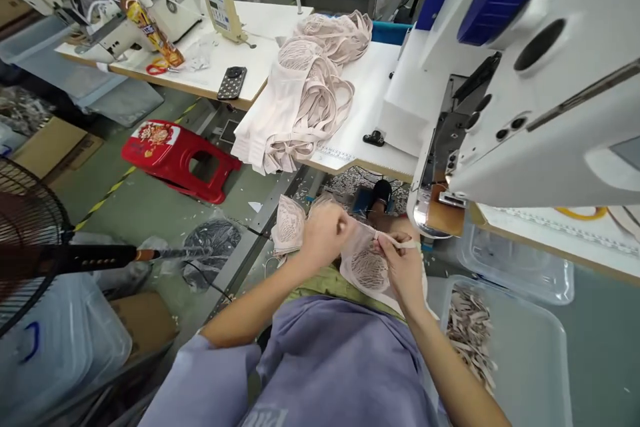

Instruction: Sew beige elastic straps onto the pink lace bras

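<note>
The left hand (325, 233) is closed on the top edge of a lace bra (369, 268), which hangs between the two hands over the lap. The right hand (404, 268) pinches a thin strap (395, 240) that runs from the left hand's fingers. Just beyond the right hand stands a sewing machine (525, 80). A pile (305, 97) of the same garments lies on the table (373, 90) well past the left hand. A tray (530, 353) of scraps sits right of the right forearm.

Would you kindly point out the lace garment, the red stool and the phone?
lace garment (369, 268): head view, patterned cup.
red stool (156, 136): head view, seat top.
phone (233, 82): head view, its middle.
</note>
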### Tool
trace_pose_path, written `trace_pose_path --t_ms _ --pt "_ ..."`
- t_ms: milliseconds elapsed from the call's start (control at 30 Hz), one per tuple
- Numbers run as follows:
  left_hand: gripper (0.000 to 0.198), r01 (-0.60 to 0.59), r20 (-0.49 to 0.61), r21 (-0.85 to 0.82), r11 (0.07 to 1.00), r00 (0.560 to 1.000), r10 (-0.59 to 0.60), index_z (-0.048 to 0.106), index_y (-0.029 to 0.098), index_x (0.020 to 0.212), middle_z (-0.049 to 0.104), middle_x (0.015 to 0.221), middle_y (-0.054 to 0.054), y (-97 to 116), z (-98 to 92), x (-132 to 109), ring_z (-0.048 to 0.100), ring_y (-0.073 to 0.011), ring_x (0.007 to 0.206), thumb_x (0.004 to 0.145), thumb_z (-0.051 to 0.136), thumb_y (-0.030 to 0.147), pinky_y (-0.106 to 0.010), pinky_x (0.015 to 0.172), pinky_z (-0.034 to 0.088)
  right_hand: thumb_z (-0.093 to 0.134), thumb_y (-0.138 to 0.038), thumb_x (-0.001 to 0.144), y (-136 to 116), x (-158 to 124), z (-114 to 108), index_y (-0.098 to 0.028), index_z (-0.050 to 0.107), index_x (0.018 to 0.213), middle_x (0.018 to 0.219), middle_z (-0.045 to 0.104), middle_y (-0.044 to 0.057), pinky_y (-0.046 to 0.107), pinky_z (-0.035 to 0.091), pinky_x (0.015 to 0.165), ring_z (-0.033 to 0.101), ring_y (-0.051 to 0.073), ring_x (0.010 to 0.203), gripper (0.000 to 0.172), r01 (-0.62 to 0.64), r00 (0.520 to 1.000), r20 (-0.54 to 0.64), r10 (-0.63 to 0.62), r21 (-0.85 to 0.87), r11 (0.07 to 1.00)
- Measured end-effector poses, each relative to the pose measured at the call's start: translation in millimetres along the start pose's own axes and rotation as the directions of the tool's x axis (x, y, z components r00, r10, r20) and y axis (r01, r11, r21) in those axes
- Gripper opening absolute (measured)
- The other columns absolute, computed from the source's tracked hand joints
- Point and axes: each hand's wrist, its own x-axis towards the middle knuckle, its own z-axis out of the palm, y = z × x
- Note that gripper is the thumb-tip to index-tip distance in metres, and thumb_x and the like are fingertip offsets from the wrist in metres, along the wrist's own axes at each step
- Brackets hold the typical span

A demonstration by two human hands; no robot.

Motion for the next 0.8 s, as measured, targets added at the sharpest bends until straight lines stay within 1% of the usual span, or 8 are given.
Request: trace_pose_path --t_ms 100,167,233,333,400,533,667,800 --pt "0.037 0.023 -0.015 -0.074 0.997 1.0 -0.024 0.063 0.017 0.072 0.06 0.066 -0.001 -5.1 32.8 -4.3 0.056 -0.0156 0.065 0.094 0.047 0.042 -0.024 0.059 0.044 0.066 -0.045 0.081 12.4 -5.8 -2.9 -0.023 0.065 0.078 0.093 0.068 0.009 0.045 0.051 0.086 0.064 0.026 0.091 0.023 0.275 0.961 0.059 -0.27 -0.309 0.911" --pt "0.038 0.023 -0.061 -0.103 0.994 0.998 -0.029 0.063 0.016 0.07 0.06 0.065 -0.001 -2.3 42.7 -7.6 0.056 -0.0154 0.066 0.095 0.043 0.038 -0.024 0.06 0.045 0.063 -0.041 0.083 16.4 -10.0 -8.5 -0.024 0.07 0.081 0.091 0.068 0.009 0.045 0.053 0.082 0.064 0.027 0.089 0.018 0.387 0.921 0.119 -0.372 -0.403 0.829" --pt "0.035 0.008 -0.121 -0.108 0.994 0.992 -0.021 0.061 0.017 0.069 0.06 0.066 0.0 3.9 41.2 -11.1 0.055 -0.0157 0.068 0.094 0.043 0.034 -0.024 0.065 0.045 0.06 -0.041 0.086 14.9 -14.6 -19.0 -0.025 0.073 0.085 0.086 0.068 0.007 0.041 0.055 0.073 0.065 0.025 0.082 0.02 0.408 0.912 0.218 -0.346 -0.426 0.807" --pt "0.027 -0.035 -0.152 -0.106 0.994 0.988 0.019 0.062 0.019 0.072 0.061 0.069 -0.001 14.2 28.6 -14.7 0.054 -0.0162 0.068 0.09 0.047 0.031 -0.026 0.068 0.044 0.056 -0.044 0.091 -0.9 -21.6 -36.9 -0.025 0.074 0.082 0.067 0.067 0.004 0.033 0.054 0.058 0.062 0.02 0.06 0.028 0.329 0.911 0.381 -0.159 -0.44 0.835" --pt "0.02 -0.064 -0.121 -0.122 0.99 0.991 0.049 0.065 0.019 0.08 0.063 0.074 -0.002 19.5 22.2 -14.7 0.056 -0.0169 0.07 0.087 0.048 0.029 -0.027 0.068 0.044 0.054 -0.046 0.092 -17.9 -23.8 -42.0 -0.024 0.075 0.089 0.065 0.066 0.003 0.032 0.053 0.057 0.059 0.019 0.056 0.03 0.314 0.924 0.35 -0.152 -0.47 0.825" --pt "0.023 -0.08 0.01 -0.18 0.98 0.996 0.083 0.064 0.018 0.087 0.065 0.076 -0.002 26.9 21.8 -12.0 0.058 -0.0158 0.067 0.085 0.045 0.03 -0.025 0.063 0.046 0.054 -0.048 0.092 -41.5 -15.3 -32.5 -0.024 0.07 0.114 0.093 0.07 0.008 0.033 0.055 0.064 0.063 0.019 0.066 0.036 0.404 0.915 0.213 -0.343 -0.499 0.767" --pt "0.023 -0.073 0.066 -0.188 0.979 0.994 0.087 0.059 0.018 0.082 0.061 0.073 -0.001 31.2 24.5 -9.7 0.056 -0.0142 0.066 0.086 0.042 0.032 -0.023 0.062 0.047 0.056 -0.039 0.091 -32.1 -4.4 -22.8 -0.023 0.071 0.108 0.1 0.071 0.009 0.03 0.055 0.06 0.064 0.018 0.068 0.028 0.414 0.91 0.214 -0.354 -0.452 0.791" --pt "0.029 -0.087 0.064 -0.154 0.984 0.993 0.097 0.059 0.018 0.082 0.061 0.073 -0.001 35.8 25.1 -6.8 0.056 -0.0149 0.067 0.088 0.043 0.041 -0.024 0.062 0.048 0.058 -0.032 0.091 -21.8 -3.5 -22.1 -0.024 0.074 0.103 0.098 0.072 0.007 0.031 0.058 0.066 0.067 0.018 0.072 0.022 0.442 0.893 0.123 -0.434 -0.433 0.786"
